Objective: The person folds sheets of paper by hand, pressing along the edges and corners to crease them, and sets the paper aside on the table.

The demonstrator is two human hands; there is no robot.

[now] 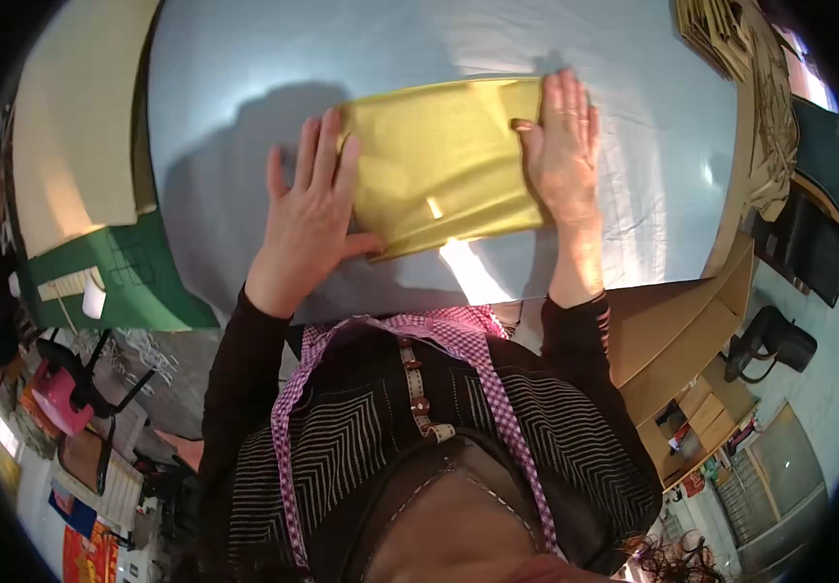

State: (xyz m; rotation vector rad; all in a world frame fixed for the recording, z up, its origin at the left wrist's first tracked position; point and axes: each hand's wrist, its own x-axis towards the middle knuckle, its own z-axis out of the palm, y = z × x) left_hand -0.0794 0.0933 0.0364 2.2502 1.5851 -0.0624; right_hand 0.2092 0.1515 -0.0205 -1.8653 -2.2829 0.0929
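Observation:
A folded yellow cloth (439, 160) lies on the table, which is covered with a pale blue-grey sheet (653, 126). My left hand (314, 209) rests at the cloth's left edge, fingers spread, the thumb touching its lower left corner. Along the right edge lies my right hand (565, 155), flat, with its fingers stretched out and its thumb on the cloth. Slight creases run across the lower right of the cloth. Neither hand grips it.
Cream-coloured material (74, 126) lies on a green surface (157, 282) at the left. Stacked brown pieces (711, 34) are at the upper right. An open cardboard box (677, 340) stands below the table's right edge. A pink stool (62, 396) is at lower left.

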